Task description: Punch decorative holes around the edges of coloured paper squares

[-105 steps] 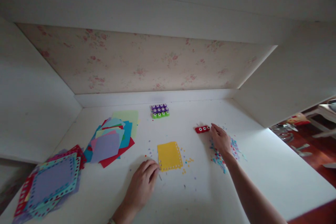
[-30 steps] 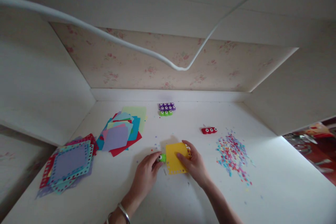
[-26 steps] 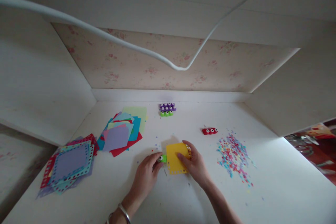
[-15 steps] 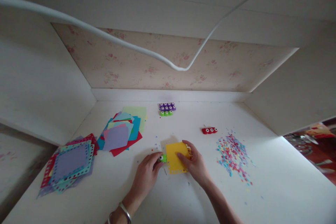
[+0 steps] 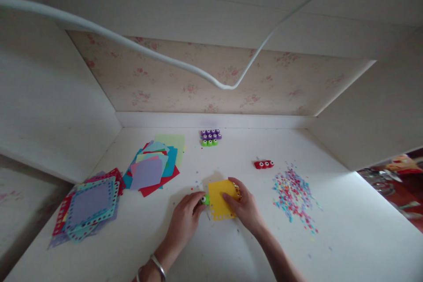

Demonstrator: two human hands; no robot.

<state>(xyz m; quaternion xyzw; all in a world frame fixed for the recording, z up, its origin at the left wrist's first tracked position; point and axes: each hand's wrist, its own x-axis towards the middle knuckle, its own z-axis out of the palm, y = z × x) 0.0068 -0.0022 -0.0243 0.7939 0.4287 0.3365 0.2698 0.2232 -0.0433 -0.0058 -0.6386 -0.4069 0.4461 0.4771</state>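
My left hand (image 5: 187, 211) is closed around a small green craft punch (image 5: 205, 199), which has a round white-and-black button like an eye. The punch sits at the left edge of a yellow paper square (image 5: 220, 196). Between thumb and fingers, my right hand (image 5: 243, 202) pinches that paper by its right side. Punched holes run along the paper's lower and right edges; part of the right row lies under my fingers. Whether the punch is pressed down cannot be made out.
Left lie a pile of hole-edged paper (image 5: 89, 205) and a stack of plain coloured paper (image 5: 148, 172). Purple and green punches (image 5: 210, 136) stand at the back, red punches (image 5: 263, 165) to the right. Paper confetti (image 5: 294, 194) is heaped on the right. A white cable (image 5: 185, 65) hangs across the front.
The yellow paper has shifted very slightly toward me at its lower edge. Both hands keep nearly the same place and grip.
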